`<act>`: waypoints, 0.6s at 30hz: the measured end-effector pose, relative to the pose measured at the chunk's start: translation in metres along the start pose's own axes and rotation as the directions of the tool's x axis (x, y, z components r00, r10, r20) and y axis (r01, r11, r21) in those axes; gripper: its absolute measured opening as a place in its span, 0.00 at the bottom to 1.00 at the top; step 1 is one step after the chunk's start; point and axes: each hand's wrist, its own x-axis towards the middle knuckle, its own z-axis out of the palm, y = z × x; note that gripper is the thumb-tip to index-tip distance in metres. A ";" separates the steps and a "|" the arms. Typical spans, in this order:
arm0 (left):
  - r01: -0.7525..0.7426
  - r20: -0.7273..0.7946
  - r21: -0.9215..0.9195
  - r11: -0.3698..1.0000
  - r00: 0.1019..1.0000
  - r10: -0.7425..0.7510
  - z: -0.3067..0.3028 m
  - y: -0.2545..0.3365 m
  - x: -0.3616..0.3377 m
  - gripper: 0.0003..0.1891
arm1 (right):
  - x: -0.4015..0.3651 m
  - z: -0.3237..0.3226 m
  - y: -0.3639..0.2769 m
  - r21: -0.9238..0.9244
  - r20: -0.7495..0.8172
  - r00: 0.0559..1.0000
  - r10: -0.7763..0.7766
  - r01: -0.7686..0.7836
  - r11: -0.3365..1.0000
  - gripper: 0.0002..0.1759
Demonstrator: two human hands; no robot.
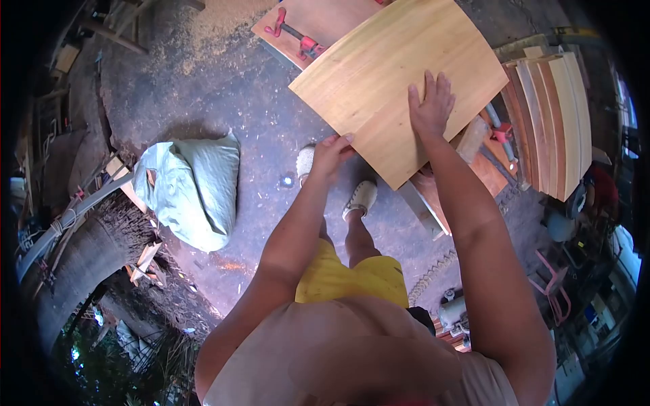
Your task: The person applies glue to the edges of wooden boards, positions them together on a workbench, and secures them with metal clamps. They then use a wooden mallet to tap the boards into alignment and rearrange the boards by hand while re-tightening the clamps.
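Note:
A wide, pale wooden panel [399, 74] lies tilted across the upper middle of the view, over a workbench. My left hand [332, 155] is closed at the panel's near left edge, thumb and fingertips pinching it. Flat on the panel's top face, near its right side, rests my right hand [431, 108] with the fingers spread. Beneath the panel, a red-handled clamp [298, 37] sticks out at the upper left, and another red clamp [502, 132] shows at the right. Most of the bench top [338, 19] is hidden by the panel.
A stack of boards [555, 122] stands on edge at the right. On the floor to the left lies a stuffed white woven sack [193, 189]. A coiled hose [433, 276] runs near my feet, and a pink metal frame [556, 287] is farther right. Sawdust [217, 30] covers the floor at the top.

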 end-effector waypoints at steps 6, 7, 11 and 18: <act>-0.018 -0.041 0.026 0.999 0.999 0.019 0.002 -0.001 0.000 0.20 | -0.001 -0.002 0.000 0.027 0.026 1.000 0.005 -0.006 1.000 0.35; -0.016 -0.032 0.035 0.999 0.999 0.017 0.001 -0.002 0.001 0.20 | 0.000 -0.001 0.001 0.023 0.021 1.000 0.000 0.000 1.000 0.35; -0.022 -0.008 -0.025 0.999 1.000 0.022 -0.002 -0.005 0.001 0.20 | -0.001 -0.002 0.001 0.035 0.024 1.000 0.019 -0.020 0.999 0.35; -0.055 -0.003 -0.038 0.998 0.998 0.055 -0.001 -0.006 0.003 0.18 | -0.001 -0.001 -0.001 0.017 -0.014 1.000 0.009 -0.009 1.000 0.35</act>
